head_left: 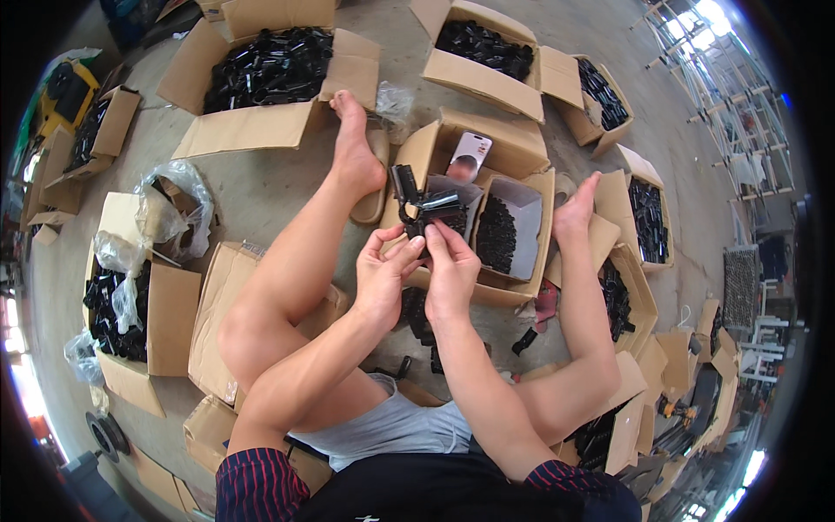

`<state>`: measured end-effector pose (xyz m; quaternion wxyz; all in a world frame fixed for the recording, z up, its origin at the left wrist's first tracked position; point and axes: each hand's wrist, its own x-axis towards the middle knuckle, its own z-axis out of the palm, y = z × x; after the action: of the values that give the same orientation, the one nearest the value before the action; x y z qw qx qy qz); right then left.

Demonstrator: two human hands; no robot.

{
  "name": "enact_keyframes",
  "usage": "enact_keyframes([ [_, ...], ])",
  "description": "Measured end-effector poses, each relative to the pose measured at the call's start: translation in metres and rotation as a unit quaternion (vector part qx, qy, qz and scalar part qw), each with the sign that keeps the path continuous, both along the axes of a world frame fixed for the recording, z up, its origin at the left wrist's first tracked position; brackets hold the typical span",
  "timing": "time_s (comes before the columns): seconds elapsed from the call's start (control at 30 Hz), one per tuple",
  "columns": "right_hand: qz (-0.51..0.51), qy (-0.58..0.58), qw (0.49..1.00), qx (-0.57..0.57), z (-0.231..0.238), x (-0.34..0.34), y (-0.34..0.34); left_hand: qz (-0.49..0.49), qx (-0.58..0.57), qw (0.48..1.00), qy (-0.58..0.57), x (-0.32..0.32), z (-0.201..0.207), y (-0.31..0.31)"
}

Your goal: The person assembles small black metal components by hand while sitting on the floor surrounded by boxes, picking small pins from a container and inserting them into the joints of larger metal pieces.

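Both hands meet in front of me on one black plastic pipe joint (437, 206) with short tube-like arms. My left hand (380, 277) pinches its lower left side between thumb and fingers. From the other side my right hand (451, 268) grips it, the thumb pressed on its lower part. Just beyond the hands, an open cardboard box (542, 187) holds two grey-lined compartments; small black parts (497, 233) fill the right one. The left compartment is partly covered by the joint. A phone (468, 157) leans inside the box's far end.
Large open cartons of black plastic pieces stand at the far left (243, 124), far middle (487, 83) and left (174, 317). Loose black pieces (524, 341) lie on the floor between my legs. A sandal (372, 178) rests by my left foot; metal racks (739, 113) stand far right.
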<state>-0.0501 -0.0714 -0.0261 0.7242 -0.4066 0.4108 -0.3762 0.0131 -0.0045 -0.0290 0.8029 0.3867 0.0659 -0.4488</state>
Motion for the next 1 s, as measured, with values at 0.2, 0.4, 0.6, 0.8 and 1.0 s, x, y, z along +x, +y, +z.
enact_keyframes([
  [0.2, -0.038, -0.034, 0.999, -0.017, 0.010, 0.013, 0.003, 0.000, 0.029, 0.999, -0.040, 0.004, 0.002, 0.008],
  [0.4, -0.006, -0.017, 1.000, 0.011, -0.010, -0.011, -0.010, -0.033, 0.019, 0.998, -0.045, -0.008, -0.014, 0.002],
  [0.6, -0.012, -0.006, 0.999, -0.047, -0.007, -0.025, -0.013, -0.073, 0.049, 0.994, -0.068, -0.014, -0.019, 0.002],
  [0.8, -0.004, 0.044, 0.998, -0.050, -0.025, -0.042, -0.012, -0.116, 0.036, 0.988, -0.094, -0.018, -0.026, 0.007],
  [1.0, 0.030, 0.006, 0.999, -0.011, -0.003, -0.089, -0.034, -0.192, 0.052, 0.973, -0.117, -0.031, -0.030, 0.010],
])
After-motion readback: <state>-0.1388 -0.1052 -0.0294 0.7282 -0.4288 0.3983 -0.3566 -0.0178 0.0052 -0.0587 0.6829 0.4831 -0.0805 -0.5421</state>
